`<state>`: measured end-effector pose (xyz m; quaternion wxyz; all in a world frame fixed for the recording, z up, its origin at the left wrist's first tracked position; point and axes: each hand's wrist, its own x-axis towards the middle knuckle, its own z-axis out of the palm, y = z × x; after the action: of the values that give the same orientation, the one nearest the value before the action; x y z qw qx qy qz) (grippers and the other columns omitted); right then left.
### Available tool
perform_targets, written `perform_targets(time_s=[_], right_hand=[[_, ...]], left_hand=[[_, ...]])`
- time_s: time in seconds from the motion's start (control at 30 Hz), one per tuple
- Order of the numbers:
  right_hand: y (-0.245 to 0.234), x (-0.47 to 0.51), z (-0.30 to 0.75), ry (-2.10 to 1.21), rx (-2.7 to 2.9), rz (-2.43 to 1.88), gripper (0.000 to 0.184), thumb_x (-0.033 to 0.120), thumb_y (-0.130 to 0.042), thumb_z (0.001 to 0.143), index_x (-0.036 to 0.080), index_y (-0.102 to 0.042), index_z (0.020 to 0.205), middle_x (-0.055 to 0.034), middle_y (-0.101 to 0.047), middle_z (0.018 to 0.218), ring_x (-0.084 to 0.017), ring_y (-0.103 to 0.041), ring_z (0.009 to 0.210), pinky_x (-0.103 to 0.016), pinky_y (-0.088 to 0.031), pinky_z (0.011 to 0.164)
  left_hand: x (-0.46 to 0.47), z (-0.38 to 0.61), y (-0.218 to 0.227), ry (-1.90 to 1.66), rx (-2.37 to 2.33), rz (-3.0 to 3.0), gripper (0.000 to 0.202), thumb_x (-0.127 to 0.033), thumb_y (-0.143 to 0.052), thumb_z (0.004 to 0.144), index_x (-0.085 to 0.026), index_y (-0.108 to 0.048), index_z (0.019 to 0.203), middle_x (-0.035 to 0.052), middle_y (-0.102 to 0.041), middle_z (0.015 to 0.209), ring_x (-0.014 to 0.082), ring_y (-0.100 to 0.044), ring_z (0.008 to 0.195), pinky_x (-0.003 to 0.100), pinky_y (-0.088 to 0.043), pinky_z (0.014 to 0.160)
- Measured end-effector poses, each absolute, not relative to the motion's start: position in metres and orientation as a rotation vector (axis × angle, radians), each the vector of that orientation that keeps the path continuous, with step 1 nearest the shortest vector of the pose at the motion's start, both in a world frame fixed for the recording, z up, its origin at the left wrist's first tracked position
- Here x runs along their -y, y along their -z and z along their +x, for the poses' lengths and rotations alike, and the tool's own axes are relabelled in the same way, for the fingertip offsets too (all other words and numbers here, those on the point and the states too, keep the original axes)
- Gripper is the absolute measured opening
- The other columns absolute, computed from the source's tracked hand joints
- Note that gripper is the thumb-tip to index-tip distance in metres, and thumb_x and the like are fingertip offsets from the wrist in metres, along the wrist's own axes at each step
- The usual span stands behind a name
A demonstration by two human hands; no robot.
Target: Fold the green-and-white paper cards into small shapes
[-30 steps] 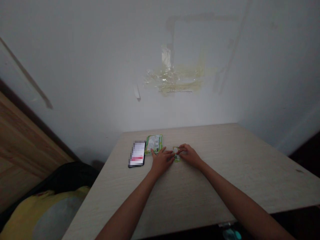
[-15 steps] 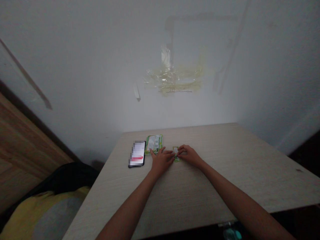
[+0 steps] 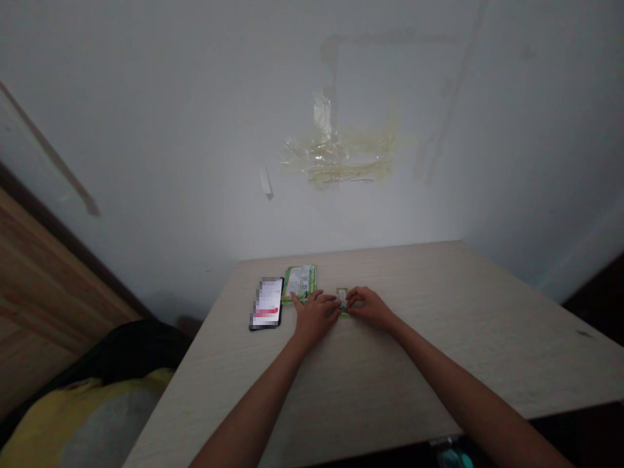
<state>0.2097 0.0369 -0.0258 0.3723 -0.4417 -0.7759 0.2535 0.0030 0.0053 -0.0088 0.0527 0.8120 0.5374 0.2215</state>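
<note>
A small green-and-white card or packet (image 3: pixel 342 294) lies on the table between my hands, partly covered by fingers. My left hand (image 3: pixel 316 316) rests palm down at its left side, fingers stretched out, the fingertips at its edge. My right hand (image 3: pixel 371 307) has its fingers bent and drawn together on the right edge of that small piece. Just beyond my left hand lies a larger green-and-white printed packet (image 3: pixel 302 281), its near edge close to the thumb and fingers. What is printed on either piece is too small to read.
A phone (image 3: pixel 267 304) with a lit, partly blurred screen lies left of the larger packet. The pale wooden table (image 3: pixel 390 377) meets a wall (image 3: pixel 195 130) with tape remnants. Yellow-and-grey fabric (image 3: pixel 112 416) sits beyond the table's left edge.
My right-hand fingers have bent in slightly over the small piece, and its lower part shows a little differently. My left hand stays almost where it was.
</note>
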Motion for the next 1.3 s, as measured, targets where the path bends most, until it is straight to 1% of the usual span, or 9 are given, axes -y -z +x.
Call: perform_targets(time_s=[0.13, 0.2, 0.33, 0.47, 0.63, 0.77, 1.1, 1.3], right_hand=[[0.0247, -0.0369, 0.2115, -0.681, 2.021, -1.116, 0.019, 0.024, -0.074, 0.068, 0.023, -0.066, 0.084, 0.0001, -0.073, 0.080, -0.021, -0.065, 0.088, -0.037, -0.044, 0.089], [0.0240, -0.0359, 0.2114, -0.671, 2.016, -1.113, 0.017, 0.025, -0.074, 0.068, 0.023, -0.066, 0.084, -0.0001, -0.073, 0.081, -0.022, -0.064, 0.090, -0.037, -0.043, 0.089], [0.0234, -0.0335, 0.2094, -0.641, 1.946, -1.154, 0.015, 0.026, -0.068, 0.074, 0.022, -0.065, 0.089, -0.0019, -0.074, 0.087, -0.022, -0.063, 0.096, -0.037, -0.043, 0.090], [0.0241, -0.0345, 0.2080, -0.740, 1.918, -1.169, 0.017, 0.028, -0.069, 0.074, 0.021, -0.063, 0.088, -0.0025, -0.074, 0.086, -0.021, -0.067, 0.091, -0.037, -0.044, 0.091], [0.0250, -0.0368, 0.2084, -0.971, 1.854, -1.130, 0.025, 0.033, -0.073, 0.070, 0.019, -0.061, 0.087, -0.0035, -0.073, 0.082, -0.020, -0.070, 0.081, -0.034, -0.050, 0.084], [0.0233, -0.0350, 0.2083, -0.973, 1.841, -1.127, 0.026, 0.036, -0.074, 0.068, 0.019, -0.062, 0.083, -0.0040, -0.073, 0.079, -0.021, -0.071, 0.080, -0.036, -0.052, 0.082], [0.0200, -0.0311, 0.2089, -1.063, 1.851, -1.091, 0.023, 0.033, -0.074, 0.066, 0.018, -0.062, 0.078, -0.0039, -0.073, 0.078, -0.021, -0.071, 0.077, -0.034, -0.054, 0.077], [0.0202, -0.0299, 0.2099, -1.158, 1.876, -1.027, 0.022, 0.032, -0.074, 0.066, 0.018, -0.062, 0.078, -0.0035, -0.073, 0.075, -0.020, -0.071, 0.075, -0.034, -0.054, 0.075]], left_hand=[[-0.0051, 0.0029, 0.0085, -0.655, -1.646, 2.466, 0.024, -0.045, -0.055, 0.089, -0.047, -0.064, 0.111, -0.0069, -0.065, 0.125, 0.0286, -0.043, 0.129, 0.074, 0.024, 0.097], [-0.0051, 0.0029, 0.0078, -0.647, -1.644, 2.461, 0.025, -0.044, -0.055, 0.089, -0.047, -0.064, 0.111, -0.0064, -0.064, 0.125, 0.0285, -0.042, 0.129, 0.074, 0.024, 0.097], [-0.0052, 0.0029, 0.0056, -0.633, -1.623, 2.454, 0.024, -0.045, -0.055, 0.089, -0.047, -0.064, 0.111, -0.0062, -0.064, 0.125, 0.0295, -0.042, 0.130, 0.075, 0.023, 0.097], [-0.0047, 0.0031, 0.0040, -0.622, -1.624, 2.466, 0.024, -0.045, -0.054, 0.089, -0.047, -0.064, 0.112, -0.0062, -0.064, 0.125, 0.0295, -0.043, 0.129, 0.077, 0.020, 0.097], [-0.0042, 0.0032, 0.0052, -0.637, -1.637, 2.480, 0.024, -0.045, -0.054, 0.089, -0.046, -0.064, 0.111, -0.0066, -0.065, 0.125, 0.0278, -0.044, 0.127, 0.077, 0.021, 0.096], [-0.0043, 0.0028, 0.0067, -0.656, -1.633, 2.479, 0.024, -0.045, -0.055, 0.089, -0.046, -0.064, 0.111, -0.0068, -0.065, 0.125, 0.0278, -0.044, 0.127, 0.078, 0.020, 0.096], [-0.0050, 0.0031, 0.0080, -0.696, -1.624, 2.474, 0.022, -0.044, -0.055, 0.089, -0.047, -0.065, 0.109, -0.0082, -0.065, 0.123, 0.0280, -0.044, 0.127, 0.078, 0.022, 0.095], [-0.0052, 0.0025, 0.0079, -0.662, -1.637, 2.470, 0.024, -0.045, -0.054, 0.089, -0.046, -0.065, 0.111, -0.0057, -0.065, 0.125, 0.0304, -0.043, 0.128, 0.078, 0.019, 0.096]])
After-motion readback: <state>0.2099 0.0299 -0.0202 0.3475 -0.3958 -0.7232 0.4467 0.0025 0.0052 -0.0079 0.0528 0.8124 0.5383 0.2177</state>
